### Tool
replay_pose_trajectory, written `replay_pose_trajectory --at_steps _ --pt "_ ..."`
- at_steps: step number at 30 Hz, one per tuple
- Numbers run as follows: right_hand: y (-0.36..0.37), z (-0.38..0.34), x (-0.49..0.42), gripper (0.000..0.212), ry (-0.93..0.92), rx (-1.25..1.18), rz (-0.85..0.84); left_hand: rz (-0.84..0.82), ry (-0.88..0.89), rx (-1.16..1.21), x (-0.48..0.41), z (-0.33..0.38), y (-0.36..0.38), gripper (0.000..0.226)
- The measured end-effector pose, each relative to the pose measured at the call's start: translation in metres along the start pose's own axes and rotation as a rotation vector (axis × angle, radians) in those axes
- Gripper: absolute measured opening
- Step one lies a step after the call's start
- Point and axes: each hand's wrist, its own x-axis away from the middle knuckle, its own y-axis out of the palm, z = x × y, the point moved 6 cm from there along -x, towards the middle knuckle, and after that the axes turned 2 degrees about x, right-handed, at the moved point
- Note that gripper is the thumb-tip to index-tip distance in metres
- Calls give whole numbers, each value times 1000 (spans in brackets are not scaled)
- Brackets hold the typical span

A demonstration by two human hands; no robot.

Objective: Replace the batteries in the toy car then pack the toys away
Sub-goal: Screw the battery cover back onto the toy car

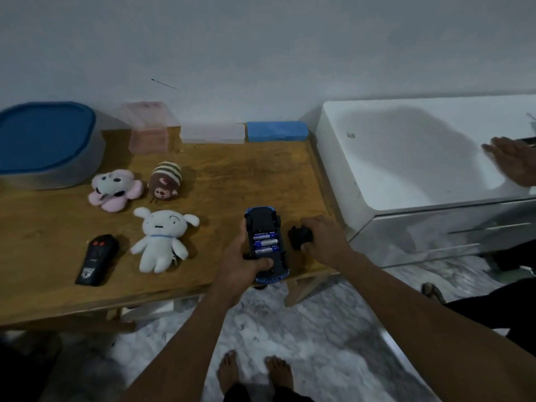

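The blue toy car (262, 224) lies upside down near the front right corner of the wooden table (232, 169), its tail just over the near edge. The left hand (246, 261) grips it from the left side, thumb across the underside and fingers wrapped beneath. The battery bay is uncovered, and three blue-labelled batteries (265, 242) sit side by side in it, crosswise to the car's length.

Just to the right of the car, the right hand (323, 239) closes over a small black piece (298, 236) on the tabletop — most likely the battery cover, though blur hides its shape. Fingers curl over its far side and the thumb meets its near edge, so the hand holds it in a pinch.

Further left on the table stand three plush toys: a white dog plush (162, 239) lying face up, a pink flower-like plush (114, 190) behind it, and a brown striped plush (165, 181) beside that one. A black remote control (97, 258) with two red buttons lies left of the white dog.

Along the back edge sit a grey bin with a blue lid (43, 137), a pink translucent box (149, 126), a clear flat box (213, 133) and a blue flat box (277, 131).

A white cabinet (406, 155) stands right of the table — another person's hand (513, 161) rests flat on its top. Bare feet (229, 369) stand on a marbled floor below.
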Motion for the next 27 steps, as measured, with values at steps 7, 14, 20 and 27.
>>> replay_pose_trajectory --at_steps 7,14,20,27 --pt "6 -6 -4 62 -132 164 -25 27 -33 49 4 -6 4 98" --pt "2 -12 -2 59 -172 205 10 68 5 56 7 -2 8 98" --pt "1 -8 -7 40 -191 106 -21 69 24 34 9 1 7 100" --pt "-46 -15 -6 31 -142 -244 48 62 7 11 10 11 -4 96"
